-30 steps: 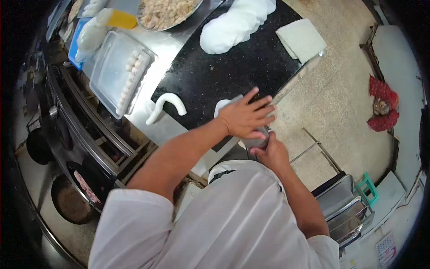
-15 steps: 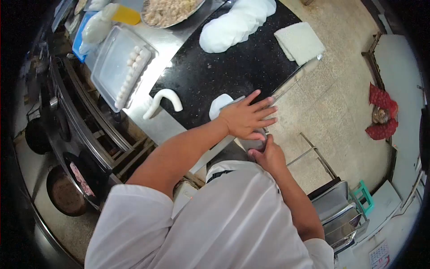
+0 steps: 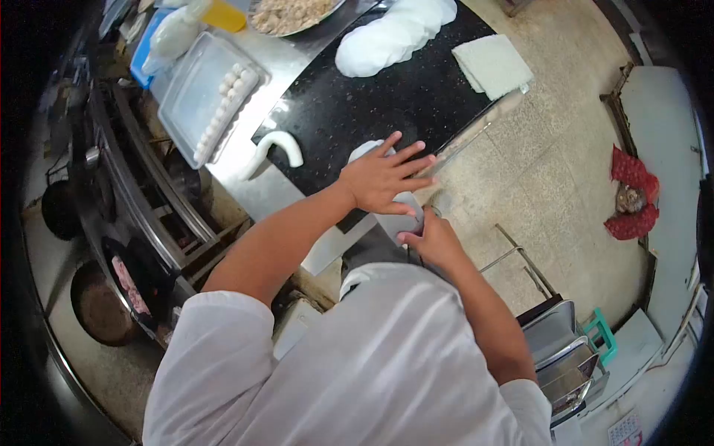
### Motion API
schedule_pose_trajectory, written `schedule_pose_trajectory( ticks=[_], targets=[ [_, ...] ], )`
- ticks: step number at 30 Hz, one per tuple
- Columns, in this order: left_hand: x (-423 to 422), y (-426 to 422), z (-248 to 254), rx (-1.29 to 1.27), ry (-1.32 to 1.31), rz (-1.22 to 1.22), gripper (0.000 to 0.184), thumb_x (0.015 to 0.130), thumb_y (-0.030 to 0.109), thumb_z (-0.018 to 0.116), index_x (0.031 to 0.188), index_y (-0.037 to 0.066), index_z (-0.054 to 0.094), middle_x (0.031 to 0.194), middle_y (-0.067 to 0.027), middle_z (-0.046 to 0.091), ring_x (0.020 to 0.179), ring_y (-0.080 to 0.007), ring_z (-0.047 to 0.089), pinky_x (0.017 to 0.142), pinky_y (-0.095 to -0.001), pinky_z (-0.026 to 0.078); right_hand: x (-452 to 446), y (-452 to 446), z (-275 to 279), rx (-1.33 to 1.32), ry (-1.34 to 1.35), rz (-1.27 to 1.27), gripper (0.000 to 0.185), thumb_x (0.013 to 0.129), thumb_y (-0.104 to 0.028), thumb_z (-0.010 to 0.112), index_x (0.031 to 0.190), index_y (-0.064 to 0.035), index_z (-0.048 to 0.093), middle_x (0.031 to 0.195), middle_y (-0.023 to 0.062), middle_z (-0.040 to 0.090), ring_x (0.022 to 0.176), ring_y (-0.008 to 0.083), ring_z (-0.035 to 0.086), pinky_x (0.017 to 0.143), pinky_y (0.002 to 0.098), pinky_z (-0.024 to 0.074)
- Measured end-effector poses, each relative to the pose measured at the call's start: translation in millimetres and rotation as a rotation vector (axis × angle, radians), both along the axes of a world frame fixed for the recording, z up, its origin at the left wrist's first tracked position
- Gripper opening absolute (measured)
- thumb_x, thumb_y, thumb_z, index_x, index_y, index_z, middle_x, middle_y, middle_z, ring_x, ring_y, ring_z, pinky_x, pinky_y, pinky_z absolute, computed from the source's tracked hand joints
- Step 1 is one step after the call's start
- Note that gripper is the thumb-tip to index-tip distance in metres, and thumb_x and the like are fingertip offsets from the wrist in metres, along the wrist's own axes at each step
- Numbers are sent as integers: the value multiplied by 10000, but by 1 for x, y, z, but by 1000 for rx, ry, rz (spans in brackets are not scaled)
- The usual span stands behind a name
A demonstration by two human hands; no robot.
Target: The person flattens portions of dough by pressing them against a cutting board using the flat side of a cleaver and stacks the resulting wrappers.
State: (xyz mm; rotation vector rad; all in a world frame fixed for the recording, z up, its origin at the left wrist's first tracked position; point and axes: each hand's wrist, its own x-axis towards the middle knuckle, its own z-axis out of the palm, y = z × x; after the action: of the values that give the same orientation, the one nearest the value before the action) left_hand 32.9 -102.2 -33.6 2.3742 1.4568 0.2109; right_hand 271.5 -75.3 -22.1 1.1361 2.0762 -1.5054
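My left hand (image 3: 383,178) lies spread, palm down, over the broad blade of a cleaver (image 3: 404,215) and part of a thin white dough round (image 3: 364,151). The hand hides much of both. My right hand (image 3: 433,241) is wrapped around the cleaver's handle end, by the near edge of the black worktop (image 3: 335,123). Left of the hands lies a curved roll of white dough (image 3: 275,143). Several overlapping white dough rounds (image 3: 387,41) are laid out at the far side.
A folded white cloth (image 3: 494,65) rests at the worktop's right edge. To the left is a clear plastic tray (image 3: 195,89) with a row of small dough pieces. A bowl of filling (image 3: 290,15) stands behind. Pans (image 3: 108,301) sit low at the left; a metal rack (image 3: 561,349) is lower right.
Both hands and the cleaver have shifted slightly left in view, with the left hand a little higher. More of the blade shows between the hands. The camera view has shifted slightly.
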Motion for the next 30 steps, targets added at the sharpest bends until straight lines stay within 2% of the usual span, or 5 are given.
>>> schedule_pose_trajectory(
  ticks=[10,15,17,22,30],
  targets=[
    [-27,108,4,538,93,133,748,887,683,597,1482,235,520,1552,-86,474,1444,-322,421,1180,-560,306,-45,90,31,529,-98,-74,701,814,-474,795,1248,-4,509,995,294,710,955,482,693,793,528,553],
    [-24,78,35,348,-121,484,665,876,667,630,1292,148,652,1255,-132,684,1121,-334,654,951,-411,527,-16,-23,23,428,-81,-327,603,896,-335,746,1229,68,445,936,333,689,910,520,679,773,550,536],
    [-26,55,47,-491,-17,386,559,822,529,758,1166,93,702,1055,-172,730,1020,-373,679,876,-462,545,15,-74,36,303,-124,-305,600,893,-318,751,1219,77,439,919,342,682,916,510,683,765,547,533],
    [-30,-10,24,-177,-459,726,326,856,332,764,1017,58,693,833,-184,721,820,-357,719,719,-462,554,49,-111,74,307,-174,-254,388,913,-256,729,1103,22,536,904,302,694,884,491,691,733,512,538],
    [-5,-20,26,-20,-539,789,280,859,147,726,1131,87,694,972,-135,725,876,-340,710,781,-427,562,-29,35,45,559,-2,-196,310,936,-215,696,1077,16,546,913,310,685,898,502,675,739,541,526]
  ],
)
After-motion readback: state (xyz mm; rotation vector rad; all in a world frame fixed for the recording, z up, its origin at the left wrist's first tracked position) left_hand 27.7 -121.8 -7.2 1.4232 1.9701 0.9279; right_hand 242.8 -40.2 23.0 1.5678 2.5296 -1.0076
